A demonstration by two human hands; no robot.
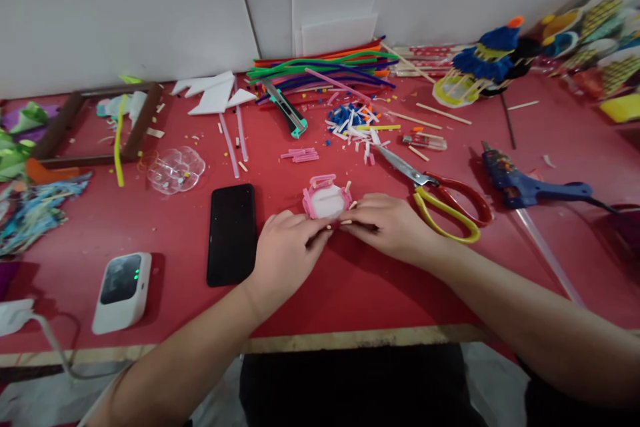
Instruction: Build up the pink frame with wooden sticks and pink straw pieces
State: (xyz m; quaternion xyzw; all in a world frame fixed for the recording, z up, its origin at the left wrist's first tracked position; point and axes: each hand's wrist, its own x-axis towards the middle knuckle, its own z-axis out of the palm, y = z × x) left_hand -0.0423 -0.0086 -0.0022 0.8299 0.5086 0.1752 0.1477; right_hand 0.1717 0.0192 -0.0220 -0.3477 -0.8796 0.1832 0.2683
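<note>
A small white piece edged with pink segments [327,201] lies on the red table [300,307], in front of my body. My left hand [290,243] is at its near left edge, thumb and fingers pinched together at the rim. From the right, my right hand [383,223] pinches at the near right edge, its fingertips almost meeting the left ones. Small pale stick ends show at the fingertips; what exactly each hand grips is hidden. Short pink pieces [301,155] lie just beyond the white piece.
A black phone [231,235] lies beside my left hand. Scissors [425,180] and a blue glue gun [525,188] are on the right. Behind are a cutter [286,109], pipe cleaners [325,67] and foam scraps. A white device [123,292] sits at left.
</note>
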